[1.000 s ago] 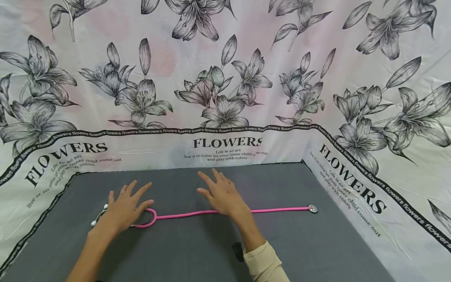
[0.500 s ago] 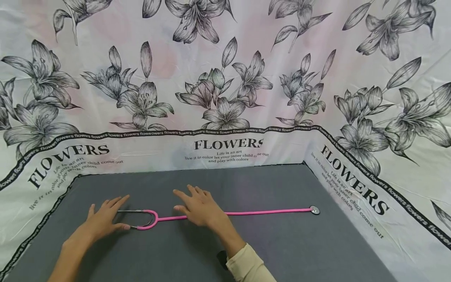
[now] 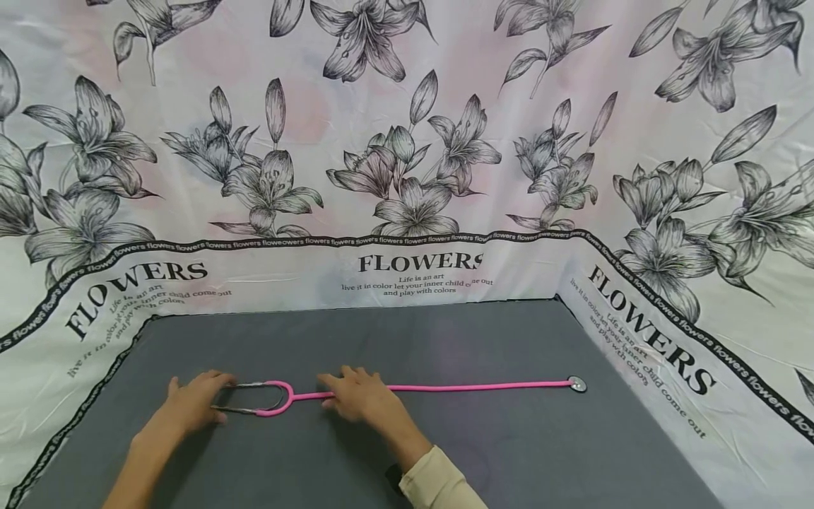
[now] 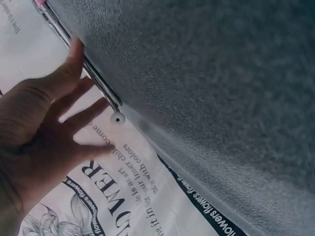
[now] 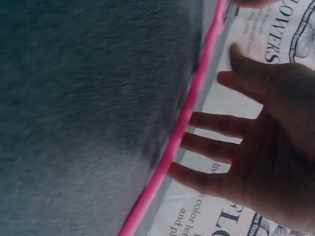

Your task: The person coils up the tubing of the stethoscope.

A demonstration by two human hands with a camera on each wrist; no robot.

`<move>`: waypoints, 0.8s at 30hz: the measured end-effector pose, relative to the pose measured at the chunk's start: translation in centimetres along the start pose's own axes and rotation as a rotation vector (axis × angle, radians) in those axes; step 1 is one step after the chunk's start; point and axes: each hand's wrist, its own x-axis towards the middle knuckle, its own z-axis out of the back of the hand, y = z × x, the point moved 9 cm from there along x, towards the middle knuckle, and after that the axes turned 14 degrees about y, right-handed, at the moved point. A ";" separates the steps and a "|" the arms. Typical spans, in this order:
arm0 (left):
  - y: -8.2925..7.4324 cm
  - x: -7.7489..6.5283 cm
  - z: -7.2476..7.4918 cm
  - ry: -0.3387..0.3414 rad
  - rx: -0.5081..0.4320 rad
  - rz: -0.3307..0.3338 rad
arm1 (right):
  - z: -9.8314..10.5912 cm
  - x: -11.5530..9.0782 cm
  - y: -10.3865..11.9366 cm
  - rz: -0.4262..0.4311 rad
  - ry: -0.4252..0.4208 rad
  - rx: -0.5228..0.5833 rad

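Note:
A stethoscope with pink tubing [image 3: 477, 387] lies stretched across the grey surface, its round metal chest piece [image 3: 577, 384] at the right end. At the left end, my left hand [image 3: 184, 406] is at the metal ear tubes [image 3: 244, 411], partly covering them in the head view. The left wrist view shows its thumb beside the tubes, its fingers spread, and a white eartip [image 4: 117, 118]. My right hand [image 3: 356, 396] reaches over the tubing just right of the pink fork. In the right wrist view, its extended fingertips [image 5: 184, 169] meet or lie just behind the tubing; contact cannot be told.
The grey tabletop [image 3: 509, 452] is bordered at the back and sides by a white cloth [image 3: 286, 276] printed with flowers and lettering. A beige sleeve [image 3: 439, 481] covers the right forearm, with a dark object [image 3: 394, 479] at that wrist.
Both hands have moved left and lowered toward the stethoscope, the left to the ear tubes, the right to the tubing near the fork. The stethoscope stays in place; the head view shifts slightly.

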 end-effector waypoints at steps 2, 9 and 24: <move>-0.2 0.0 0.4 -0.021 0.025 0.012 | -0.1 -0.1 -0.3 -0.018 -0.008 -0.037; -0.8 -0.4 0.4 -0.040 0.077 -0.010 | 0.0 -0.4 -0.9 -0.012 -0.050 -0.046; -3.0 -0.9 1.8 -0.191 0.070 -0.186 | 2.5 -1.7 -3.5 0.101 -0.190 0.049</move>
